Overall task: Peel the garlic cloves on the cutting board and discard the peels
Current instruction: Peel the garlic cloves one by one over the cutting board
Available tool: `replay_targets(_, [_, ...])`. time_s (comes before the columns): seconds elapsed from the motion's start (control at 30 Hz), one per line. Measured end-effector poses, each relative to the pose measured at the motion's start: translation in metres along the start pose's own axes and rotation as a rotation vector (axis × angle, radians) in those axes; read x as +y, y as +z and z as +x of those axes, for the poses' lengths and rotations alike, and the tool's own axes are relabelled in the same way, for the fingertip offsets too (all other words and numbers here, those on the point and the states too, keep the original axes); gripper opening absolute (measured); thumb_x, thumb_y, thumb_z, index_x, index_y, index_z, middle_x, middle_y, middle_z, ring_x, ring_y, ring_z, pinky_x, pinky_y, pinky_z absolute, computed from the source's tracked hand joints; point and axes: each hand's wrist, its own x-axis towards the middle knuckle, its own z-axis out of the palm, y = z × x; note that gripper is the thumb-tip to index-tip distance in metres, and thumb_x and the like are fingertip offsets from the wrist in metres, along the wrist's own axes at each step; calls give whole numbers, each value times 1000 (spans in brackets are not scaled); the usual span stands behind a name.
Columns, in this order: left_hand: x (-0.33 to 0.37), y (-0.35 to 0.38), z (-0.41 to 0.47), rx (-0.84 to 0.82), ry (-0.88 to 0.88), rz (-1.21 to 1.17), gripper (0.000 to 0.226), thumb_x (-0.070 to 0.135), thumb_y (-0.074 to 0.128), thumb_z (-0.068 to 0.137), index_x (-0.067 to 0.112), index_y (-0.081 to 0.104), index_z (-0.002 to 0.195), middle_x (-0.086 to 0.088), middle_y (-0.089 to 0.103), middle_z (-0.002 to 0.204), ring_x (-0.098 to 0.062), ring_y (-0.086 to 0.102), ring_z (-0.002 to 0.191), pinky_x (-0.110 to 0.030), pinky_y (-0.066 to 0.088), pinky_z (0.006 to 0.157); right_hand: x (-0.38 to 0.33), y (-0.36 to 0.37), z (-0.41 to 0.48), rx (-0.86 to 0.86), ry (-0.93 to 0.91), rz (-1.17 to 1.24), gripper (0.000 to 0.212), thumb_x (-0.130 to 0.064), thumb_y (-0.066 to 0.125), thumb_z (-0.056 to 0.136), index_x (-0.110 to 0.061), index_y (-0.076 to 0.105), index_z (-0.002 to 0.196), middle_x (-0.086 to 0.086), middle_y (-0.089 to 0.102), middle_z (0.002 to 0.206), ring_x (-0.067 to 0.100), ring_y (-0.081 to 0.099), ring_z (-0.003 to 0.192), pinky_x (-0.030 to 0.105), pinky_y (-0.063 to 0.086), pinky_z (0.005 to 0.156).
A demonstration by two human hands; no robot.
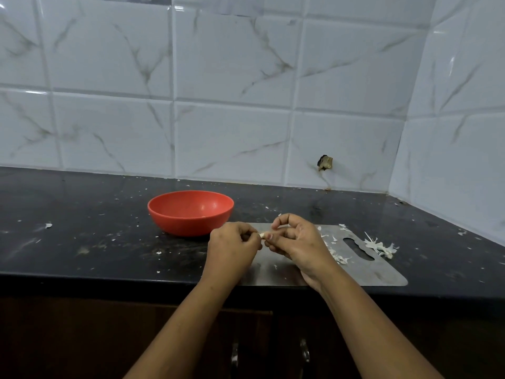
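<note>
A small pale garlic clove (262, 235) is pinched between both hands above the left end of the grey metal cutting board (382, 272). My left hand (232, 246) holds the clove's left end with curled fingers. My right hand (293, 237) pinches its right end between thumb and fingertips. Most of the clove is hidden by the fingers. White peel scraps (338, 255) lie on the board beside my right hand. A larger pile of peels (381, 246) sits at the board's right edge, by the handle slot.
A red bowl (190, 212) stands on the black counter (82, 242) just behind and left of my hands. Small peel flecks are scattered over the counter. White tiled walls close the back and right. Dark cabinet doors lie below the counter's front edge.
</note>
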Motion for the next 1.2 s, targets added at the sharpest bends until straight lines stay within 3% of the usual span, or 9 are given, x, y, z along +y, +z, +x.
replay_targets(0.1, [-1, -4, 2, 12, -25, -80, 17, 15, 60, 90, 18, 74, 81, 8, 70, 71, -2, 63, 59, -13, 50, 58, 1, -1, 2, -4, 45, 9, 17, 6, 67, 84, -8, 58, 89, 12, 71, 74, 15, 67, 70, 19, 53, 62])
replay_targets(0.2, [-5, -5, 4, 44, -69, -191, 11, 16, 64, 88, 17, 74, 84, 5, 71, 72, 0, 62, 55, -7, 45, 54, 1, -2, 2, -24, 79, -11, 18, 5, 68, 84, -8, 59, 91, 15, 70, 78, 15, 67, 71, 20, 53, 63])
replay_targets(0.33, [-5, -3, 5, 30, -72, -159, 7, 21, 71, 84, 18, 73, 78, 5, 70, 68, -1, 63, 57, -8, 45, 54, 1, -2, 2, -10, 76, 16, 17, 6, 68, 83, -8, 60, 89, 16, 68, 79, 17, 66, 73, 22, 55, 66])
replay_targets(0.47, [-7, -1, 5, 3, -51, -62, 12, 16, 69, 85, 22, 71, 75, 7, 71, 72, -6, 65, 67, -25, 55, 72, 2, -2, 2, 35, 39, 59, 16, 7, 66, 84, -8, 61, 86, 9, 66, 72, 14, 65, 71, 19, 54, 65])
replay_targets(0.63, [-5, 5, 2, -58, 104, 135, 16, 11, 65, 87, 19, 76, 95, 4, 70, 85, -5, 58, 74, -16, 44, 71, 2, -3, 1, 28, 29, 56, 16, 8, 68, 81, -6, 65, 89, 10, 66, 81, 13, 65, 78, 20, 56, 73])
replay_targets(0.73, [-6, 4, 3, -77, 98, 52, 16, 12, 62, 89, 18, 75, 95, 4, 72, 85, -5, 65, 75, -27, 54, 78, 4, -4, 2, 38, 19, 17, 19, 11, 68, 80, -6, 66, 89, 7, 68, 83, 11, 66, 79, 20, 56, 74])
replay_targets(0.87, [-5, 1, 3, -18, 108, -80, 12, 13, 69, 86, 17, 75, 96, 9, 71, 77, 8, 62, 62, -7, 48, 63, 4, -4, 2, 38, 19, 34, 20, 13, 67, 80, -5, 66, 88, 7, 68, 82, 10, 67, 78, 20, 56, 72])
replay_targets(1.2, [-8, 2, 1, 102, 82, -149, 15, 17, 78, 77, 27, 68, 73, 11, 69, 66, 6, 60, 57, -22, 54, 65, 0, -3, 1, -1, 41, 86, 14, 8, 66, 82, -5, 71, 82, 10, 73, 81, 14, 69, 79, 19, 56, 72])
